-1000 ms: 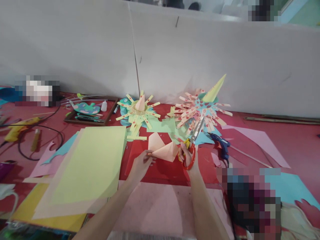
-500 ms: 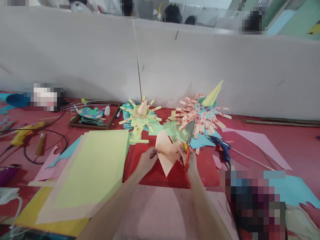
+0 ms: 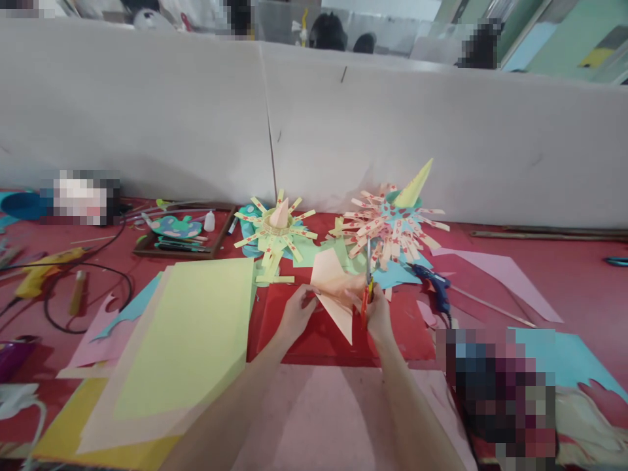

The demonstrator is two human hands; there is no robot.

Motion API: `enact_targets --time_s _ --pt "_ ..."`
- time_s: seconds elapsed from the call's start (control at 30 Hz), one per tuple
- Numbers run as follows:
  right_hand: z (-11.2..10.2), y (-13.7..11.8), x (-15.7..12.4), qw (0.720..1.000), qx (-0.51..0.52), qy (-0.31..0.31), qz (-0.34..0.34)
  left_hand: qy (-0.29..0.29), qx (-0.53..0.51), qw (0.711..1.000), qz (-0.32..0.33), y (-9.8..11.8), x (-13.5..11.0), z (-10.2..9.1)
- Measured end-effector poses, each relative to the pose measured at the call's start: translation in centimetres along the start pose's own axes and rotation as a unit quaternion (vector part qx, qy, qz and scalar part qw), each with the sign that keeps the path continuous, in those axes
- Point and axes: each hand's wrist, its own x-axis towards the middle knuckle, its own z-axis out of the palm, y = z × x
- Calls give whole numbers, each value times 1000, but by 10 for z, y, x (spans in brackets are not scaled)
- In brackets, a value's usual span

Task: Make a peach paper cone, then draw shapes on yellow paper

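A peach sheet of paper point(image 3: 338, 314), folded or curved into a pointed shape, is held over a red sheet point(image 3: 279, 320). My left hand point(image 3: 300, 313) pinches its left edge. My right hand point(image 3: 377, 314) grips orange-and-yellow-handled scissors point(image 3: 366, 301), blades pointing away from me, while its fingertips touch the paper's right side. Beyond my hands stand two paper crafts: a yellow fringed one point(image 3: 279, 226) with a peach cone, and a pink-and-blue fringed one point(image 3: 400, 219) with a yellow cone.
Large pale yellow sheets point(image 3: 191, 327) lie at left. Behind them is a wooden tray point(image 3: 176, 252) with pens and a small bottle. A blue glue gun point(image 3: 436, 284) lies right, a yellow one point(image 3: 46, 268) far left with its cable. A white partition point(image 3: 147, 104) closes the back.
The peach paper has turned, its lower point swinging to the right. My left hand has shifted slightly right along with it. The scissors now point more upright in my right hand.
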Motion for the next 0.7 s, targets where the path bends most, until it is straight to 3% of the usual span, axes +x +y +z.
enact_targets --time_s 0.1,0.3,0.53,0.7 --pt "-3 2 1 999 -39 21 -6 -5 -38 999 3 1 3 -1" --pt "-9 8 7 986 -160 21 47 -5 -84 996 4 7 2 -5" --pt "5 10 -2 997 -65 -8 34 -40 -163 986 19 13 -1 -5" --pt "17 10 -18 997 -53 64 1 -34 -167 983 -67 7 -6 -11"
